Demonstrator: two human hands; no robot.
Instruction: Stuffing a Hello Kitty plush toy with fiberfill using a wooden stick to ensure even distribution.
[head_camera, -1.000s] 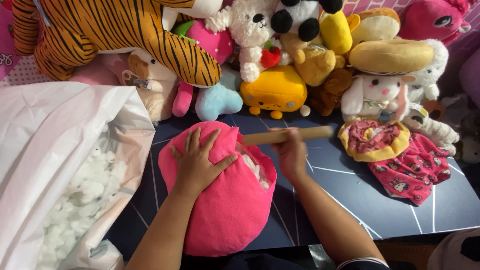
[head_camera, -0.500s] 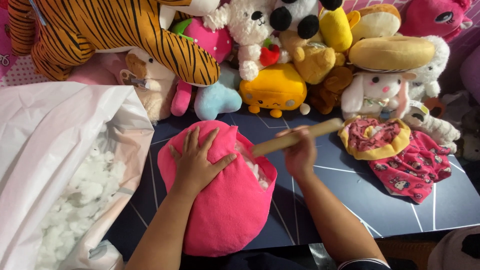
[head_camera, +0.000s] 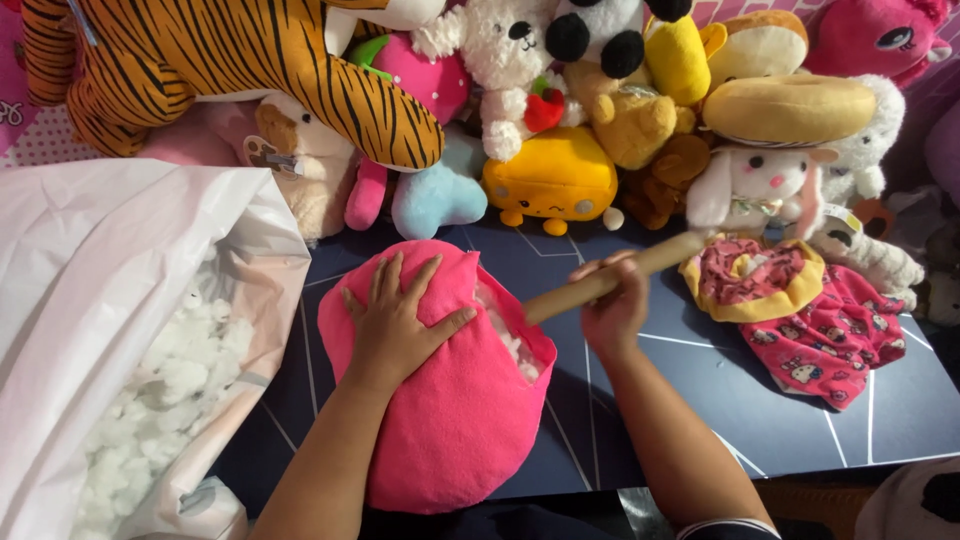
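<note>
Pink plush shell (head_camera: 450, 420), round and partly stuffed, lies on the dark blue desk (head_camera: 700, 400) right in front of the person, its open seam facing the right side with white filling showing in the gap. The left hand (head_camera: 400, 325) rests flat on top of the shell, fingers spread, pressing it down without gripping anything. The right hand (head_camera: 612, 305) is closed around a wooden stick (head_camera: 610, 280), whose lower end pokes into the opening of the shell while the upper end slants up toward the right. To the left, a big white plastic bag (head_camera: 90, 300) stands open, with loose white stuffing (head_camera: 170, 400) inside. On the right side of the desk lies a flat pink patterned fabric piece with a yellow rim (head_camera: 790, 310). Along the far edge, a row of soft toys is heaped: a striped tiger (head_camera: 250, 60), a yellow square plush (head_camera: 550, 175), a white bunny (head_camera: 755, 185).
</note>
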